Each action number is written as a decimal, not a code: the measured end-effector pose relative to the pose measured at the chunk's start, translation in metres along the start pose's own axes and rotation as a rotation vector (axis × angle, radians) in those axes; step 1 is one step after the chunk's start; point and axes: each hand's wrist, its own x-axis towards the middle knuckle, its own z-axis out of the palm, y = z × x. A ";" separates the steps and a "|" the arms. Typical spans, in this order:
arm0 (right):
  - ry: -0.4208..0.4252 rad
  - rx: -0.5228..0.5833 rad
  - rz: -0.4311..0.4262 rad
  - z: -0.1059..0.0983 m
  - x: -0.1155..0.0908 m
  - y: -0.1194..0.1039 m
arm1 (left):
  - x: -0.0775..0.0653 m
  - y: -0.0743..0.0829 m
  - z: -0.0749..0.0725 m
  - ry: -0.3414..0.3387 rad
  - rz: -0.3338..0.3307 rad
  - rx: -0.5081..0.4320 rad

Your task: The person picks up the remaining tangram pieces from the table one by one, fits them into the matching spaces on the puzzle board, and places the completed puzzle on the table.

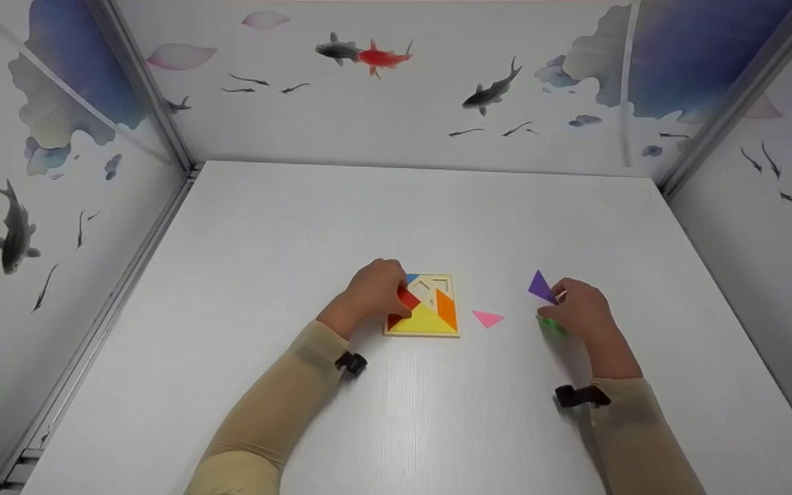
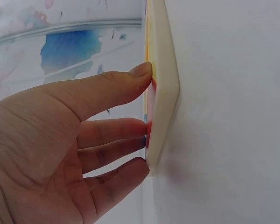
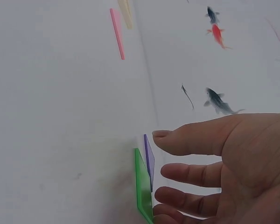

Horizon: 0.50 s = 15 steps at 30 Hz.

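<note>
In the head view a square wooden tangram tray [image 1: 424, 335] lies flat, holding a yellow triangle [image 1: 423, 320], an orange parallelogram [image 1: 446, 311], a red piece [image 1: 408, 298] and a blue piece [image 1: 412, 278]. My left hand [image 1: 377, 289] is over the tray's left side, with thumb and fingertips spread apart, touching the pieces' top surface. My right hand [image 1: 580, 306] hovers beside a purple triangle [image 1: 540, 286] and a green piece [image 1: 553, 324], which it partly covers. In the right wrist view its thumb and fingers are apart, close to the purple and green pieces.
A pink triangle [image 1: 488, 318] lies on the white table [image 1: 410, 412] between the tray and my right hand. Upright panels [image 1: 396, 117] with painted fish border the table at the back and both sides. Cut-outs show at the tray's upper right.
</note>
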 end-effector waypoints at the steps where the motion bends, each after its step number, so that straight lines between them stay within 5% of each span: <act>1: 0.000 -0.001 -0.003 0.000 0.000 0.000 | 0.000 0.000 0.000 0.000 0.003 0.002; 15: 0.004 -0.037 -0.054 0.001 -0.001 0.002 | 0.001 -0.001 0.000 0.005 0.019 0.008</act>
